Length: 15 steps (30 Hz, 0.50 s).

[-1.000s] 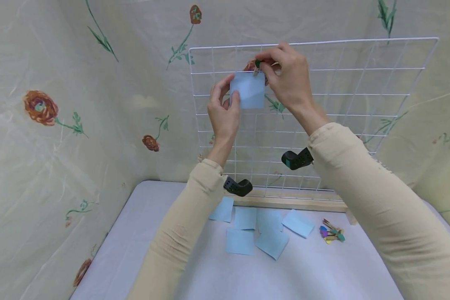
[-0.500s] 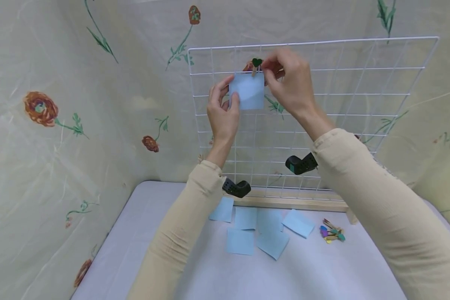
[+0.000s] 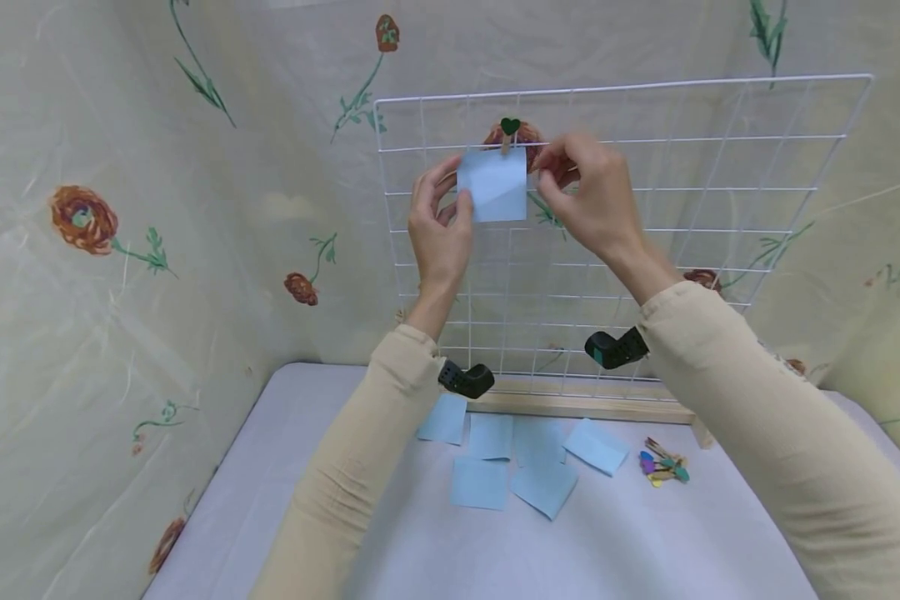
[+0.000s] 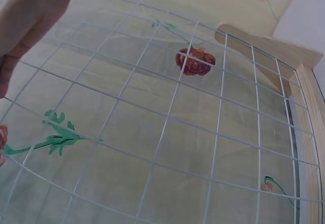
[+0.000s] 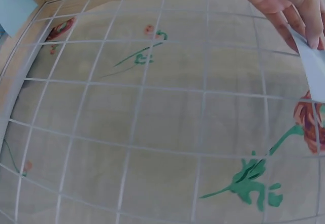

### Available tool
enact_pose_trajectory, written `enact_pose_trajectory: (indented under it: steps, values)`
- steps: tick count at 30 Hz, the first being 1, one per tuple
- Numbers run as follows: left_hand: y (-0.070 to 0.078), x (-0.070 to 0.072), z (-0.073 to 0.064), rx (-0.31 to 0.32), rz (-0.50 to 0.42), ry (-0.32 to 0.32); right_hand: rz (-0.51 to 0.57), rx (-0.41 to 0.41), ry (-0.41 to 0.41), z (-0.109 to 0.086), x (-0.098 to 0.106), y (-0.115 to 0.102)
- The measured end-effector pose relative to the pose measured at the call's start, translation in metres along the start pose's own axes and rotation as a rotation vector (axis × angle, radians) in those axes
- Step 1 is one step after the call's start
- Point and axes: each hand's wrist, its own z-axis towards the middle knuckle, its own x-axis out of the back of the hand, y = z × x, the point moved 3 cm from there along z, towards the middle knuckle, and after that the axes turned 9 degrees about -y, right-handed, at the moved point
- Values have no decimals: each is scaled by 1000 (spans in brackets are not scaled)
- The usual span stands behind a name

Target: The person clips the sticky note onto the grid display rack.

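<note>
A pale blue paper note point(image 3: 492, 187) hangs on the white wire grid point(image 3: 720, 188). Its top edge is clipped to an upper wire by a small wooden clothespin with a dark green heart point(image 3: 510, 127). My left hand point(image 3: 441, 218) pinches the note's left edge, thumb in front and fingers behind; the right wrist view shows this left hand point(image 5: 289, 5) at the paper point(image 5: 311, 66). Just right of the note, my right hand point(image 3: 592, 192) has its fingers loosely bent, apart from the clothespin. At the left wrist view's top left corner, part of the right hand point(image 4: 30, 23) appears.
Several more blue notes point(image 3: 480, 482) lie on the white-covered table point(image 3: 607, 550), below the grid. To their right is a small pile of coloured clothespins point(image 3: 664, 463). A wooden base point(image 3: 577, 404) supports the grid, and a flowered curtain point(image 3: 195, 333) hangs behind and at the left.
My right hand has let go of the green heart clothespin and moved slightly right and down. The clothespin stays on the note and wire. My left hand keeps its hold.
</note>
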Motion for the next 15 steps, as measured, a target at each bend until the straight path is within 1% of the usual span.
enact_pose_trajectory:
  steps: [4, 8, 11, 15]
  values:
    - [-1, 0, -2, -19, 19, 7, 4, -24, 15, -9, 2, 6]
    - [-1, 1, -5, -51, 25, 14, 25, -36, 32, -19, 3, 12]
    - [-1, 2, -8, -75, 30, 21, 37, -42, 29, -25, 3, 16]
    - [-1, 3, -10, -96, 57, 30, 44, -49, 25, -32, 2, 20]
